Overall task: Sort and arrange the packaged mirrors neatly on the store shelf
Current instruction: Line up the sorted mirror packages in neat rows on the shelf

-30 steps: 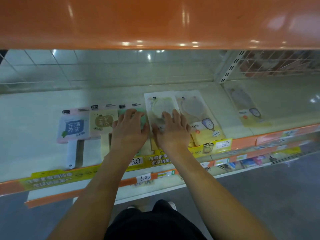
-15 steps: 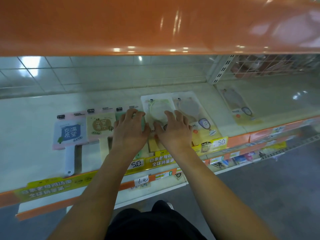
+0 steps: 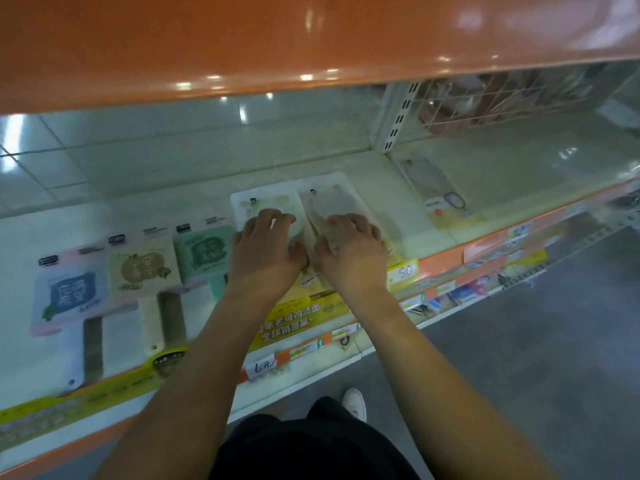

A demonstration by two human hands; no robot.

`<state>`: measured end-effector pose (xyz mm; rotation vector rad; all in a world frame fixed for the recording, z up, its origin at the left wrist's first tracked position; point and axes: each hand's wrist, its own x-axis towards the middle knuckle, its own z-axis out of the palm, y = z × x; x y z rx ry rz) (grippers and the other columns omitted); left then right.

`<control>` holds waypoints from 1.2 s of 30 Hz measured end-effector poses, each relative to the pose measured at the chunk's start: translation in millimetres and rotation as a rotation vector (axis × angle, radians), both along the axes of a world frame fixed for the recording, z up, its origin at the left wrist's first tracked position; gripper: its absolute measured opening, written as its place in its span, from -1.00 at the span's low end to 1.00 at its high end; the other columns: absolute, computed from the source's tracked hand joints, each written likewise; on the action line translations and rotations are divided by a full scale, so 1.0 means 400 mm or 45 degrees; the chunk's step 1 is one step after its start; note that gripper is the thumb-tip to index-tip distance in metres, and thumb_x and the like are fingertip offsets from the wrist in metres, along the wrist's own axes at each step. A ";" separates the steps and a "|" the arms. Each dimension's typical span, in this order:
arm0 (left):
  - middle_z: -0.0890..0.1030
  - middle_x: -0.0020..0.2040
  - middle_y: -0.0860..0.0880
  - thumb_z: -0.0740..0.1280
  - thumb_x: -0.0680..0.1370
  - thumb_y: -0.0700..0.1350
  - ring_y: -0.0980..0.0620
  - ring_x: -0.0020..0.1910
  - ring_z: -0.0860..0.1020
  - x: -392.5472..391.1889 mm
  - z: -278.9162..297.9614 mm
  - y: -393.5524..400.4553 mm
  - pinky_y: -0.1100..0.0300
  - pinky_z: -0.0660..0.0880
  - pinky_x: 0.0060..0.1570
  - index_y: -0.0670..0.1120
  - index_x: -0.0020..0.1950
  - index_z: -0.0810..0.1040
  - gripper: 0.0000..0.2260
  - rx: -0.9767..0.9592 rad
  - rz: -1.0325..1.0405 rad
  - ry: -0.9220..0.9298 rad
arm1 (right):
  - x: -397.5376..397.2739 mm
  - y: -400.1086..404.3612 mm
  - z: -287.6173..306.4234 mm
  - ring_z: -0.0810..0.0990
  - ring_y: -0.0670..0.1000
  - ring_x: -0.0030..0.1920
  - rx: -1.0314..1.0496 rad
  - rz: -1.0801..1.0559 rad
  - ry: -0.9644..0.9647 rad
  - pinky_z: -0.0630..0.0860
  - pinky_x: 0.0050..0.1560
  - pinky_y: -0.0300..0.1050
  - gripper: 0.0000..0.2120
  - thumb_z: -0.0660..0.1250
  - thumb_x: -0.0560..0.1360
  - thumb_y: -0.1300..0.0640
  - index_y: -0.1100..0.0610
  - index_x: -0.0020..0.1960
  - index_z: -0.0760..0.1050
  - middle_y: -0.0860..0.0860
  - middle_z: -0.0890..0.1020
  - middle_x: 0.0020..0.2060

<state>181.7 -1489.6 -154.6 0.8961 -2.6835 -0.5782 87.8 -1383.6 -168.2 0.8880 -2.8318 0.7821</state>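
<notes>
The left hand (image 3: 265,252) lies on the left clear packet (image 3: 258,202) and the right hand (image 3: 351,252) on the right clear packet (image 3: 332,199), the two mirror packets side by side in the middle of the shelf (image 3: 173,188); on both hands the fingers are spread and bent downward, pressing on the plastic, and I judge they grip nothing, though the blur leaves that unsure; to do this step well, press lightly and slide both packets together so their long edges meet and their near ends line up along the price strip (image 3: 403,271); the plastic is slick, so a hard push may skew one. To the left lie three handled mirrors, blue (image 3: 69,292), tan (image 3: 142,268) and green (image 3: 202,252), the green one just beside the left hand and easily nudged; another packet (image 3: 434,192) lies well apart on the right; the orange shelf above (image 3: 277,39) hangs over the work and limits headroom.
</notes>
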 end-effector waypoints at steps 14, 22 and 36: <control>0.40 0.33 -0.02 0.26 0.53 0.02 -0.12 0.29 0.39 -0.361 0.014 0.223 0.00 0.32 0.20 -0.01 0.33 0.43 -0.63 -0.017 -0.045 -0.080 | -0.367 0.205 -0.005 0.40 0.19 0.28 -0.046 -0.051 -0.125 0.38 0.19 0.08 -0.59 0.28 0.50 -0.09 -0.02 0.32 0.48 0.02 0.48 0.29; 0.37 0.35 -0.01 0.22 0.57 0.04 -0.08 0.31 0.36 -0.508 0.007 0.314 0.02 0.30 0.22 0.00 0.37 0.39 -0.62 -0.035 -0.026 -0.133 | -0.534 0.284 -0.028 0.42 0.22 0.27 -0.004 -0.038 -0.141 0.41 0.19 0.10 -0.58 0.33 0.45 -0.09 -0.01 0.29 0.50 0.06 0.48 0.27; 0.34 0.37 0.00 0.20 0.58 0.06 -0.08 0.34 0.33 -0.557 -0.010 0.323 0.02 0.27 0.25 0.02 0.39 0.35 -0.61 -0.079 0.052 -0.233 | -0.640 0.290 -0.022 0.18 0.21 0.44 0.176 0.073 -0.184 0.23 0.40 0.09 -0.46 0.30 0.46 -0.18 -0.11 0.41 0.32 0.08 0.23 0.45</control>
